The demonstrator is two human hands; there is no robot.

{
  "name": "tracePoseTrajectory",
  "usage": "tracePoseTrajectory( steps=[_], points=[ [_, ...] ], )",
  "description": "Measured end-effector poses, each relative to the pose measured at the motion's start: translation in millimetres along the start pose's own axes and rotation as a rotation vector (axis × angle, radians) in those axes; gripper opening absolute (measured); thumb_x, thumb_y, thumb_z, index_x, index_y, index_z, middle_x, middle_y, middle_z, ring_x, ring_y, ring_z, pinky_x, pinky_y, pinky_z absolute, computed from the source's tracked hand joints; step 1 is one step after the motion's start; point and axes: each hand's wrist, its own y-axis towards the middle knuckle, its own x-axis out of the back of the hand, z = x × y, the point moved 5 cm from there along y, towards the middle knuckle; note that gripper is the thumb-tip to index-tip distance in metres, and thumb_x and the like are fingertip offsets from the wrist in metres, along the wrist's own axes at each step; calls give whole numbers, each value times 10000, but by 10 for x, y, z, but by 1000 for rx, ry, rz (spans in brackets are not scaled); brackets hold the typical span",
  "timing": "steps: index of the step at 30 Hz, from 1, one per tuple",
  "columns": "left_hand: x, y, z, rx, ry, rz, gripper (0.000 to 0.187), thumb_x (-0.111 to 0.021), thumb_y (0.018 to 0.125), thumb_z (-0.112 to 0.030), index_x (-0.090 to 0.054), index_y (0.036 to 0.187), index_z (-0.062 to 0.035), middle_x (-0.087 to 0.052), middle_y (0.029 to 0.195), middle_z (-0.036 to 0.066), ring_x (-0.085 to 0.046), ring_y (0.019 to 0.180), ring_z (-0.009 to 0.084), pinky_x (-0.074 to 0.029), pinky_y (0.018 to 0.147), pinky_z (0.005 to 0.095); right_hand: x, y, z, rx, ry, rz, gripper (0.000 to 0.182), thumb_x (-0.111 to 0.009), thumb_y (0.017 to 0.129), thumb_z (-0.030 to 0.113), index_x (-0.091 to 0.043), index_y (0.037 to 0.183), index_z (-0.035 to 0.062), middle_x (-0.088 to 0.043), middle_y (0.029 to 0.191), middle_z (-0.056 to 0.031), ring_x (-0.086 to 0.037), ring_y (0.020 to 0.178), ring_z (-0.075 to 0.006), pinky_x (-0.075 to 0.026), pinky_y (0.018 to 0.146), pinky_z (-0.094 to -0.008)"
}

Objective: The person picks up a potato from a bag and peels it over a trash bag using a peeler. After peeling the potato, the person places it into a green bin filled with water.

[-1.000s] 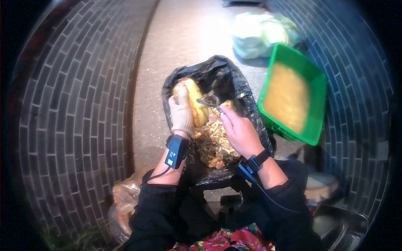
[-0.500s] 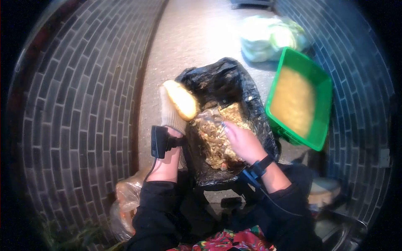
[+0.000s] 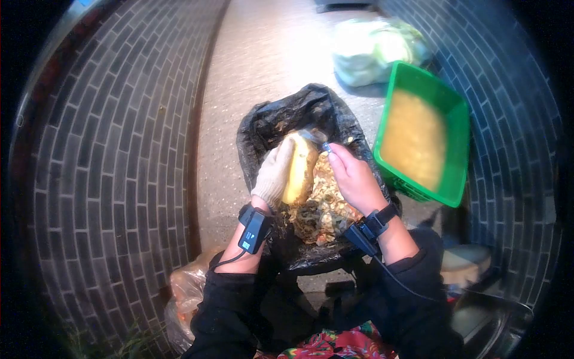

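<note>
My left hand (image 3: 272, 177), in a pale knitted glove, is closed round a long, pale yellow potato (image 3: 301, 173) with brownish patches of skin. Bare, my right hand (image 3: 357, 181) grips the handle of a peeler (image 3: 326, 147); its blurred metal end is at the potato's upper end. Both hands are above a container lined with a black plastic bag (image 3: 256, 131), and a heap of peelings (image 3: 326, 218) lies inside. The fingertips of my left hand are partly hidden behind the potato.
On the right stands a green crate (image 3: 388, 107) with blurred yellowish contents (image 3: 415, 140). Beyond it sits a shiny plastic bag (image 3: 376, 51). Another clear bag (image 3: 185, 293) is at lower left. Brick walls (image 3: 125, 137) rise on both sides.
My left hand has swung right and turned the potato upright over the peelings. My right hand has risen slightly with the peeler, now at the potato's top end.
</note>
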Motion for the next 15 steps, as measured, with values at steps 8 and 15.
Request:
tracePoseTrajectory(
  steps=[8, 15],
  points=[
    [170, 24, 57, -58, 190, -233, 520, -619, 909, -441, -624, 1122, 34, -688, 1007, 123, -651, 886, 146, -504, 774, 268, -134, -42, -3, -24, -296, 95, 360, -452, 985, 285, -555, 1251, 65, -622, 817, -297, -629, 797, -438, -501, 723, -489],
    [380, 32, 46, -18, 391, -442, 630, -582, 890, -531, -618, 1154, 40, -683, 1052, 189, -655, 980, 249, -489, 859, 315, -364, -198, 3, 47, -398, 137, 372, -413, 986, 260, -515, 1275, 50, -611, 690, -257, -613, 663, -437, -477, 628, -531]
  ],
)
